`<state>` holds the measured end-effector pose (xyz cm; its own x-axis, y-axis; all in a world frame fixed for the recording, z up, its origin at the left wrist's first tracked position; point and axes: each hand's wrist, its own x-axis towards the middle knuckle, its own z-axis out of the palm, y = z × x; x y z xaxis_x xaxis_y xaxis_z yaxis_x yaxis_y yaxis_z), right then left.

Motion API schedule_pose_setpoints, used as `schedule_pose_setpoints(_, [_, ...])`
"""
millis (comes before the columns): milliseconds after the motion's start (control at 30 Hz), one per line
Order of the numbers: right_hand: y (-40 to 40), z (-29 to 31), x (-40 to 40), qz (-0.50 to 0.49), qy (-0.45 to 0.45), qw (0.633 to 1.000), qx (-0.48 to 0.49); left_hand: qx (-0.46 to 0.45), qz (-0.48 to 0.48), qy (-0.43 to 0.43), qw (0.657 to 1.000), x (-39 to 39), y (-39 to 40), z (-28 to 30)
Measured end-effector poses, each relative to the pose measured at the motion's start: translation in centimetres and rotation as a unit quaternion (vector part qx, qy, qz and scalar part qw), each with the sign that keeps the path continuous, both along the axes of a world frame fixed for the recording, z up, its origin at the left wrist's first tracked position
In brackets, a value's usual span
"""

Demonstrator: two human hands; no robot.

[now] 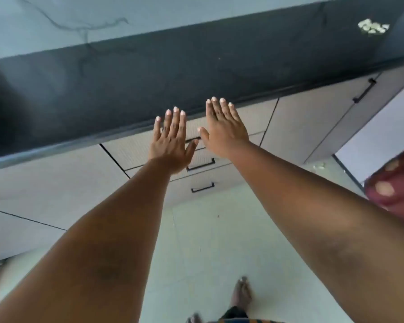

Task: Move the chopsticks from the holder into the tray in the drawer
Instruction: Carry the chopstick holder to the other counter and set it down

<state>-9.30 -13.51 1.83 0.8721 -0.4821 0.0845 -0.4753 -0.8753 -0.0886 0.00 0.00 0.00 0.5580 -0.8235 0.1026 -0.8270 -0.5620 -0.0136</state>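
We held left hand [170, 145] and right hand [224, 134] flat, fingers spread, empty; drawers [200, 164] closed, chopsticks unseen — wrong-drawer risk.

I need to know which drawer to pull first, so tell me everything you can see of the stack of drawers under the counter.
The stack of drawers sits under the dark countertop, between plain cabinet doors. Three pale, faintly ribbed fronts show, all closed and flush. The lower two each carry a thin black bar handle; the top handle is mostly hidden behind the left hand and right hand, which are held flat with straight fingers before the top drawer. Contact cannot be told.
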Motion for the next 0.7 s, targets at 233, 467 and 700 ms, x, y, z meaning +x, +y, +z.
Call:
schedule_pose_setpoints(233, [7.5, -9.7, -8.2, -0.084, 0.057, 0.986, 0.134, 0.095, -0.071, 0.058, 0.991, -6.6, 6.9, -9.5])
schedule_pose_setpoints(467, [16.0, -17.8, -21.9, -0.2, 0.157, 0.914, 0.316, 0.263, -0.217, 0.099, 0.935, -16.7, 10.5, -17.0])
schedule_pose_setpoints(700, [22.0, -21.1, -39.7, -0.347, 0.138, 0.84, 0.394, 0.398, -0.447, 0.1, 0.795, -31.8, 10.1, -19.5])
